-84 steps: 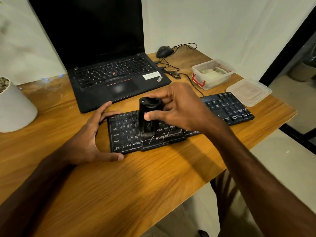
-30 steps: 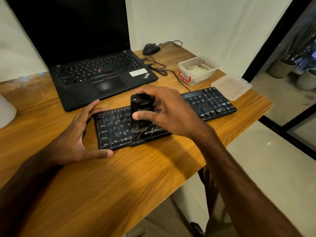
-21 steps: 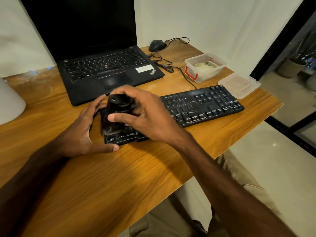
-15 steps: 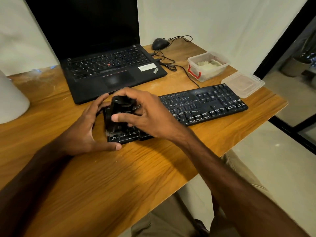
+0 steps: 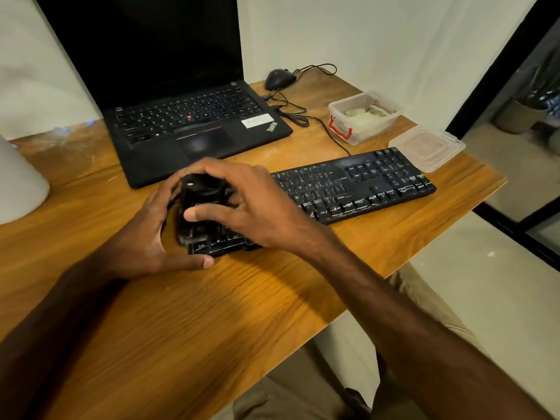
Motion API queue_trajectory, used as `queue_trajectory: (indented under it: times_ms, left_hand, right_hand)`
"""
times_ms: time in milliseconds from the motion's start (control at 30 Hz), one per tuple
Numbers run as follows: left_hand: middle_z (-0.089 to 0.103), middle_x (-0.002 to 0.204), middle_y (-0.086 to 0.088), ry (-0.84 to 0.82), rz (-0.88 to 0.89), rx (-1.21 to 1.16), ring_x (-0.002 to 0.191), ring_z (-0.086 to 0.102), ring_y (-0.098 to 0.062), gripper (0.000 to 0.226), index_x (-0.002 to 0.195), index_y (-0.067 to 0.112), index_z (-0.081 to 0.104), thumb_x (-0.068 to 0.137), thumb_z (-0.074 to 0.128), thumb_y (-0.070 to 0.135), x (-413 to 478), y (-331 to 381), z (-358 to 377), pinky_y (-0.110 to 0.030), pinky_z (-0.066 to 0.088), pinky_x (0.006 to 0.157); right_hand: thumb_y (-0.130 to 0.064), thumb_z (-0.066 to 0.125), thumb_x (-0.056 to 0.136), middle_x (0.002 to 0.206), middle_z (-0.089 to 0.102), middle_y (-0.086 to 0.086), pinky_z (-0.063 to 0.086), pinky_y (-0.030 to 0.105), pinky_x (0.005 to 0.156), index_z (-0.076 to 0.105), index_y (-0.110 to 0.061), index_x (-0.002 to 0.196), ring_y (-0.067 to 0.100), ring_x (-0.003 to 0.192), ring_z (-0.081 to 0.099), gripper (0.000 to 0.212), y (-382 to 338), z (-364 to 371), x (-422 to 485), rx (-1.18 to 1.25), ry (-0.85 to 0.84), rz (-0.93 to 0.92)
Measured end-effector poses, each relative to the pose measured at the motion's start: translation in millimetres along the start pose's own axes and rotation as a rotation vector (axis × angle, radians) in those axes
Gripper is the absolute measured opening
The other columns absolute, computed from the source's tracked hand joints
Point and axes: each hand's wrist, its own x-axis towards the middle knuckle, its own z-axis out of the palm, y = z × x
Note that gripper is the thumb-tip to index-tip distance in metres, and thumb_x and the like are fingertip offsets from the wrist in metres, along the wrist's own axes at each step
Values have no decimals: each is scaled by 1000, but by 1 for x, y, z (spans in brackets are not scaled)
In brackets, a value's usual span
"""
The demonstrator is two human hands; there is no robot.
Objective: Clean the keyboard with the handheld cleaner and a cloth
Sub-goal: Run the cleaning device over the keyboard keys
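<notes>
Since the earliest frame, the handheld cleaner [image 5: 200,201] has travelled from the middle of the keyboard [image 5: 357,183] to its left end, and the camera has swung slightly.

Head view, looking down at a wooden table [image 5: 212,328]. The black keyboard lies with its long axis running left to right, its right end angled away from the person. The cleaner, a short black cylinder, stands roughly upright on the leftmost keys, with its top facing up and its base on the key rows (slightly blurred). The right hand [image 5: 260,207] grips it from the right, with the thumb across the near side and the fingers curled over the top and far side. The left hand [image 5: 145,237] braces the keyboard's left end with its fingers extended and not clenched: the thumb lies flat on the table along the front edge, and the fingers reach behind the cleaner.

Behind the keyboard sits an open black laptop [image 5: 194,131] with a dark screen. "ThinkPad" and a white sticker are on its palm rest. "Ctrl" and "Alt" can be read on the keyboard's front row.

A corded black mouse [image 5: 278,78] rests near the wall.

To the right stands a clear plastic tub [image 5: 363,133] with a red clasp, holding crumpled white material [image 5: 362,115]. Its clear lid [image 5: 427,148] lies just beside it, at the keyboard's far right corner.

A white pot [image 5: 18,189] sits at the left edge.
</notes>
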Motion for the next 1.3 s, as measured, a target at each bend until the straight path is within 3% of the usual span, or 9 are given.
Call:
queue_trajectory:
  times_ms: [100, 267, 467, 533, 700, 833, 933, 1133, 1300]
  left_hand:
    - [34, 161, 21, -12, -58, 18, 151, 32, -10, 148, 162, 46, 6, 45, 93, 71, 0, -5, -2, -53, 36, 120]
    - [30, 157, 36, -9, -42, 53, 151, 29, -5, 148, 163, 45, 5, 45, 91, 71, 0, -3, 0, -47, 34, 121]
    - [46, 151, 10, -14, 31, 33, 142, 47, -12, 125, 157, 26, 30, 55, 94, 61, 1, 0, 0, -45, 50, 110]
    - [44, 154, 14, -10, 24, 9, 144, 43, -10, 132, 161, 28, 24, 54, 94, 60, 1, -2, 0, -41, 47, 113]
    - [31, 164, 20, -17, -83, 16, 152, 32, -12, 151, 161, 50, 4, 42, 91, 77, -1, -5, -2, -54, 36, 120]
    - [30, 163, 24, -13, -88, 43, 152, 30, -11, 151, 161, 49, 3, 41, 89, 80, 0, -1, -2, -54, 33, 122]
    - [32, 161, 26, -19, -87, 34, 152, 31, -10, 150, 162, 48, 3, 43, 90, 77, 0, -1, -3, -54, 34, 121]
    - [32, 159, 29, -18, -92, 35, 151, 31, -9, 151, 162, 47, 4, 42, 90, 78, -1, 2, -4, -53, 35, 122]
    - [28, 159, 33, -17, -101, 64, 152, 28, -9, 153, 162, 47, 4, 39, 88, 81, -2, 3, -5, -51, 32, 123]
  right_hand:
    - [-22, 78, 89, 111, 69, -4, 61, 34, 82, 65, -13, 122, 8, 105, 65, 37, 7, -25, -1, -47, -42, 74]
    - [-23, 80, 86, 105, 68, -8, 62, 32, 76, 67, -13, 117, 8, 101, 64, 34, -2, -37, 6, -41, 34, 50]
    - [-20, 80, 86, 109, 71, -2, 61, 34, 82, 66, -10, 122, 9, 103, 67, 40, -5, 12, 8, -6, -20, -31]
    - [-21, 79, 87, 110, 72, -3, 61, 35, 83, 65, -11, 123, 8, 104, 67, 40, -1, 5, 7, -12, -27, -5]
    - [-23, 79, 87, 111, 68, -6, 61, 35, 83, 66, -14, 119, 9, 106, 65, 36, 6, -41, -1, -86, -114, 111]
    - [-30, 80, 86, 107, 68, -8, 61, 37, 78, 67, -17, 117, 9, 103, 65, 35, 5, -62, -2, -175, -83, 121]
    - [-26, 79, 87, 111, 68, -6, 62, 34, 79, 66, -15, 120, 9, 106, 65, 37, -2, -42, 0, -78, -54, 81]
    - [-24, 77, 88, 111, 67, -8, 59, 35, 87, 65, -19, 120, 8, 107, 63, 34, 2, -47, -3, -139, -126, 119]
    - [-29, 77, 89, 109, 68, -8, 60, 24, 75, 68, -17, 119, 9, 104, 64, 34, -2, -87, -5, -233, -46, 137]
